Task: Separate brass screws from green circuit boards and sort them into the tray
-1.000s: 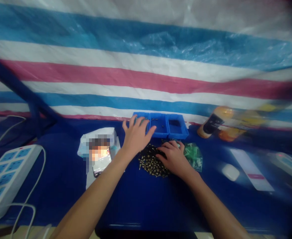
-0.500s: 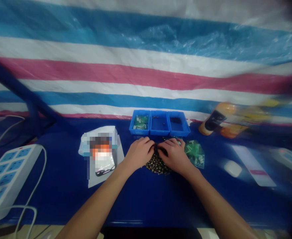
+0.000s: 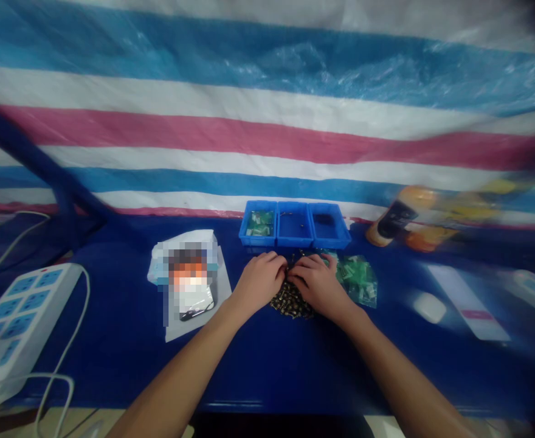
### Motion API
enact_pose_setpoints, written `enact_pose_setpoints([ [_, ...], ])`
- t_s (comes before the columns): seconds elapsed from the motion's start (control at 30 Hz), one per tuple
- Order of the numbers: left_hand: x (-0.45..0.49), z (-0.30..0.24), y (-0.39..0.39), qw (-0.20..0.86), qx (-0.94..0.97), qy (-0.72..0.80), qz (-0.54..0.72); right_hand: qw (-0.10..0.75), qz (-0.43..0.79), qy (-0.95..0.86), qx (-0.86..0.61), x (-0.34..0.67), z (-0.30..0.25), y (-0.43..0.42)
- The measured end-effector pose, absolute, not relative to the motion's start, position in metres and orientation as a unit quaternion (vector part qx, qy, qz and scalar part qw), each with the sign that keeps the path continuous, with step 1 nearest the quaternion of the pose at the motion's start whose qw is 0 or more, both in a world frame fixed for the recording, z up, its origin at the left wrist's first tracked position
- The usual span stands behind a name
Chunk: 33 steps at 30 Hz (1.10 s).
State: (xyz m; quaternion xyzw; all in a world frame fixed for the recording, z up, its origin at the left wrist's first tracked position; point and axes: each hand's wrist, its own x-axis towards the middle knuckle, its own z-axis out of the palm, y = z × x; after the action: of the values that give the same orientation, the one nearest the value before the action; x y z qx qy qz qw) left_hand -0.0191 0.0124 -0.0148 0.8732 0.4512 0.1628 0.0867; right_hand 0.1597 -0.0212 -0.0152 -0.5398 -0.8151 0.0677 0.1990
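A heap of small dark and brass-coloured metal pieces (image 3: 292, 302) lies on the blue table; their exact kind is too small to tell. My left hand (image 3: 264, 277) rests at the heap's left side, its fingers curled inward and pressed together. From the right, my right hand (image 3: 315, 278) reaches over the heap, with bent fingers close to the left fingertips. Whatever the fingertips pinch is hidden among the pieces. Beside my right hand lie clear bags with green and white contents (image 3: 360, 280). Just beyond both hands stands a row of blue bins (image 3: 295, 243).
The left bin holds green bagged parts (image 3: 261, 224); the middle one has a few small pieces. Orange-capped bottles (image 3: 393, 216), a white mouse (image 3: 429, 307) and a white slab (image 3: 470, 304) are rightward. Left are a packet on paper (image 3: 224, 286) and a power strip (image 3: 25, 310) with cable.
Both hands stay at the heap, their fingers shifting slightly, and the left fingers sit a little closer in. The whole view has moved slightly, so the table things appear a bit further right.
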Motion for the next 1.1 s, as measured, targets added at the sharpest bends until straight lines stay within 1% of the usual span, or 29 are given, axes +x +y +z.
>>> enact_pose_setpoints([
  [0.27, -0.0177, -0.0117, 0.0109, 0.094, 0.864, 0.464, 0.172, 0.198, 0.043, -0.814, -0.545, 0.1583, -0.0219, -0.0196],
  [0.4, -0.0184, -0.0098, 0.011, 0.097, 0.863, 0.463, 0.177, 0.203, 0.05, -0.816, -0.539, 0.1601, -0.0187, -0.021],
  [0.7, -0.02, -0.0136, 0.0098, 0.069, 0.859, 0.488, 0.138, 0.19, 0.06, -0.825, -0.528, 0.1651, -0.0196, -0.0182],
  [1.1, -0.0156, -0.0145, 0.0066, 0.058, 0.858, 0.489, 0.145, 0.183, 0.046, -0.817, -0.545, 0.1583, -0.0232, -0.0186],
])
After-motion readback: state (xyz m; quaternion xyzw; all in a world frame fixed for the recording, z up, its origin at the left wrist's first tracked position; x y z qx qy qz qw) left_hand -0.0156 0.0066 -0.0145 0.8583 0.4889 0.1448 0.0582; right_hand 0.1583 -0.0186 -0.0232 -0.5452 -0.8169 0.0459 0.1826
